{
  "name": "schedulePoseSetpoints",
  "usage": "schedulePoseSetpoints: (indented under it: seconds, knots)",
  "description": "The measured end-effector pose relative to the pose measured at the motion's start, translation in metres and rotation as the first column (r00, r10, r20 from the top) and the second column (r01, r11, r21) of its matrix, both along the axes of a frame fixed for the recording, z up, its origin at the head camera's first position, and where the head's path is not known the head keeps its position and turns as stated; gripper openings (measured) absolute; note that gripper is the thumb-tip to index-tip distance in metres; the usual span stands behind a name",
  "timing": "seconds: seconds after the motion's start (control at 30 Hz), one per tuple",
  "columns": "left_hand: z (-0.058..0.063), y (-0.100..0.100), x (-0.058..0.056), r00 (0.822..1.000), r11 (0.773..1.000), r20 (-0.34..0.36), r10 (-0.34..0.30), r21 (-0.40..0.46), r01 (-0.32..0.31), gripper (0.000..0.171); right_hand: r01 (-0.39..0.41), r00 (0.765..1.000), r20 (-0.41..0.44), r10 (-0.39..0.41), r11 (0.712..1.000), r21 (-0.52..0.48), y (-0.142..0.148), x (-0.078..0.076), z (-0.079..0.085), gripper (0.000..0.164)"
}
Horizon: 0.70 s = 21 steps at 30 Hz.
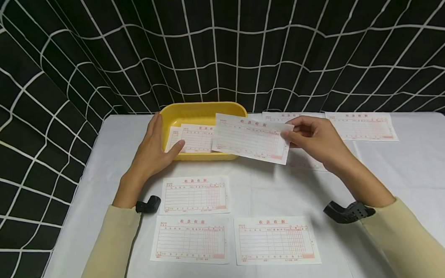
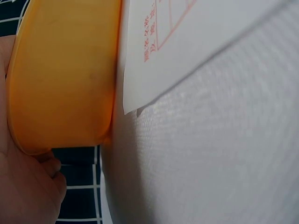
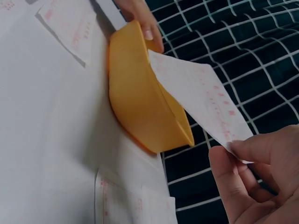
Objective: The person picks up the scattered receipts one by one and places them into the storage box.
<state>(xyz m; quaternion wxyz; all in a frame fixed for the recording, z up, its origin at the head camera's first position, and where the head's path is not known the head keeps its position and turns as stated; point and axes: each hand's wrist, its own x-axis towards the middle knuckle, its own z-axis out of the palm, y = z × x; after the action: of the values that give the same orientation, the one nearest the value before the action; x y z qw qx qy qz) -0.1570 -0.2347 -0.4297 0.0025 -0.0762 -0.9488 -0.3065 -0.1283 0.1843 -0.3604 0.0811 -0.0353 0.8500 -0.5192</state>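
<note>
A yellow plastic basket (image 1: 193, 156) stands at the back of the table. My left hand (image 1: 153, 151) grips its left front corner, thumb over the front rim and fingers along the left outer side. In the left wrist view, the basket's wall (image 2: 65, 79) stands against the palm. Several printed receipt slips (image 1: 197, 136) lie inside it. With thumb and fingers my right hand (image 1: 313, 138) pinches the right end of another receipt slip (image 1: 250, 137). This slip is tilted in the air, its left end over the basket's right part, as the right wrist view also shows.
In front of the basket lie three receipt slips: one upper (image 1: 195, 195), one lower left (image 1: 190, 241), one lower right (image 1: 277, 241). More slips lie at the back right, including one (image 1: 363, 127) beyond my right hand. A dark curtain with a white grid (image 1: 217, 47) hangs behind.
</note>
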Motion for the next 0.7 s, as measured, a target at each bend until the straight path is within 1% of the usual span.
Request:
schedulePoseSetpoints:
  seconds: [0.17, 0.33, 0.53, 0.7]
  knots:
    - [-0.001, 0.001, 0.000, 1.000, 1.000, -0.004, -0.002, 0.001, 0.002, 0.107, 0.002, 1.000, 0.008, -0.002, 1.000, 0.010, -0.010, -0.010, 0.002, 0.032]
    - [-0.002, 0.001, 0.000, 1.000, 1.000, -0.009, -0.004, 0.002, 0.004, 0.106, -0.004, 1.000, 0.020, 0.004, 1.000, -0.012, -0.019, -0.018, 0.002, 0.030]
    - [-0.002, 0.000, 0.000, 1.000, 1.000, -0.011, -0.004, 0.007, 0.004, 0.106, -0.014, 1.000, 0.000, 0.014, 1.000, -0.028, -0.033, -0.025, 0.002, 0.028]
    - [-0.002, -0.001, -0.001, 1.000, 1.000, -0.014, -0.004, 0.007, 0.004, 0.106, -0.019, 1.000, 0.005, 0.019, 0.999, -0.044, -0.046, -0.032, 0.003, 0.029]
